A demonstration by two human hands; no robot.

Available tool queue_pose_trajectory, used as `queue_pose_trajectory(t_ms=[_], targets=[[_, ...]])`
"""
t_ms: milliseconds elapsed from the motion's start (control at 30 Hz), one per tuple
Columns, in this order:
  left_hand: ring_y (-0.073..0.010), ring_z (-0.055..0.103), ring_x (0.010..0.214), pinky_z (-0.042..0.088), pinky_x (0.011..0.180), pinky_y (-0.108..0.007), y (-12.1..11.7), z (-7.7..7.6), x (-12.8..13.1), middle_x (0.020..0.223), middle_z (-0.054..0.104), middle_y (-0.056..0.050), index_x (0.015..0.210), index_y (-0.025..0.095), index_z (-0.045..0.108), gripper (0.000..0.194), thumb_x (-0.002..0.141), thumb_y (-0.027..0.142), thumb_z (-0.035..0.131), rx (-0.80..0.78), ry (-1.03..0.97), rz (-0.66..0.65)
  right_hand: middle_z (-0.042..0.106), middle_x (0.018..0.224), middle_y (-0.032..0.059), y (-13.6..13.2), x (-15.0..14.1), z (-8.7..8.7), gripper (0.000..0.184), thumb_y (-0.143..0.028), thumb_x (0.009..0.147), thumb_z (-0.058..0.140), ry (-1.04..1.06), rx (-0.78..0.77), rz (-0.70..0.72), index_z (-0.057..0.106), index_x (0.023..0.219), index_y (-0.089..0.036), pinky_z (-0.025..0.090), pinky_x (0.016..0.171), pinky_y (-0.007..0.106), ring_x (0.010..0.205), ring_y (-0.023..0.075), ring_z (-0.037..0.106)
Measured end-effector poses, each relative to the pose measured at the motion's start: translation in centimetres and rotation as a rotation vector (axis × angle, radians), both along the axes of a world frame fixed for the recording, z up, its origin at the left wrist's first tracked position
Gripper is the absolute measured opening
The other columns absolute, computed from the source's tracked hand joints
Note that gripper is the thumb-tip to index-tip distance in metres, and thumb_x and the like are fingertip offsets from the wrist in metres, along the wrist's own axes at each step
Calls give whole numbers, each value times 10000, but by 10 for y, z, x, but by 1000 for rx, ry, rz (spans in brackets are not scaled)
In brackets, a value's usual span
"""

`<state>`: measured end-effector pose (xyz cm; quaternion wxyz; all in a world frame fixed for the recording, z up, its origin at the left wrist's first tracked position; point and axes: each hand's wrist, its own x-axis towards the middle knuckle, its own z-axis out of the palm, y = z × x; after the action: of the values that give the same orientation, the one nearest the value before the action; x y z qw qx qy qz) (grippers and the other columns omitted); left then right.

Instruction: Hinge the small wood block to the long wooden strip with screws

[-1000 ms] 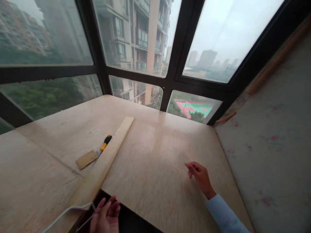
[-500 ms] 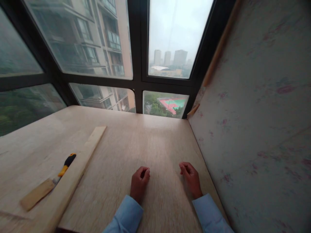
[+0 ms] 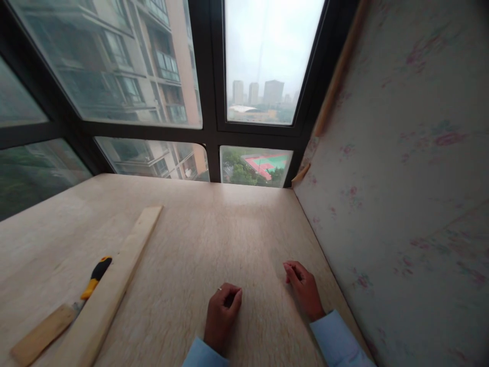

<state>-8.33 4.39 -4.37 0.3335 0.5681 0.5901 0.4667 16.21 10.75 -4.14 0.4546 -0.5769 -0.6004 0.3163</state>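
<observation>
My left hand [image 3: 222, 314] rests on the pale plywood sheet [image 3: 229, 239], fingers curled into a loose fist with nothing visible inside. A little to its right my right hand [image 3: 303, 288] also lies on the sheet, fingers bent inward and empty as far as I can see. Both wrists wear light blue sleeves. Far to the left a long wooden strip [image 3: 110, 290] lies diagonally on the boards. Beside it sit a yellow-and-black handled tool [image 3: 94, 278] and a small flat wood offcut [image 3: 42, 334].
A patterned whitish wall panel [image 3: 401, 204] rises along the right edge of the sheet. Dark-framed windows [image 3: 212, 102] close off the far side, with tall buildings and a sports court outside. A second board [image 3: 46, 229] lies to the left under the strip.
The view swung right and tilted. My left hand came up from the near edge onto the sheet beside my right hand, and both have curled and drawn slightly nearer.
</observation>
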Motion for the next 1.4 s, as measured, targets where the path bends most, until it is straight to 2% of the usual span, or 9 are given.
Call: queue_pose_trajectory(t_ms=[400, 600, 733, 1033, 1400], targets=[[-178, 618, 638, 470, 602, -261, 0, 0, 2, 679, 649, -53, 687, 172, 618, 269, 859, 368, 551, 24, 50, 12, 639, 619, 40, -2, 0, 6, 489, -631, 819, 561, 4, -38, -16, 714, 807, -166, 500, 581, 273, 581, 191, 610], [-172, 617, 640, 473, 598, -248, 7, -14, -2, 680, 642, -50, 698, 171, 619, 280, 878, 372, 548, -2, 72, 8, 740, 820, 103, 0, 1, 0, 420, -570, 816, 590, -20, -24, 2, 750, 822, -181, 563, 685, 296, 752, 237, 695], [-171, 617, 639, 476, 601, -245, 10, -22, -4, 686, 644, -50, 704, 171, 624, 267, 875, 363, 554, -17, 42, 31, 749, 823, 106, 4, 3, -6, 407, -560, 810, 599, -11, -39, 1, 758, 822, -185, 575, 673, 293, 750, 240, 708], [-168, 572, 577, 428, 552, -250, 10, -3, 2, 623, 608, -46, 647, 170, 587, 275, 825, 376, 551, -32, 23, 94, 741, 827, 103, 6, 6, -10, 405, -553, 806, 613, -3, -48, -13, 749, 856, -175, 563, 681, 302, 745, 233, 690], [-157, 532, 589, 389, 571, -256, 5, 1, 5, 637, 575, -33, 669, 176, 537, 182, 755, 336, 530, -72, -111, 107, 746, 828, 108, 2, 6, -1, 458, -592, 761, 616, -31, -71, -27, 743, 847, -160, 554, 674, 312, 732, 239, 689]])
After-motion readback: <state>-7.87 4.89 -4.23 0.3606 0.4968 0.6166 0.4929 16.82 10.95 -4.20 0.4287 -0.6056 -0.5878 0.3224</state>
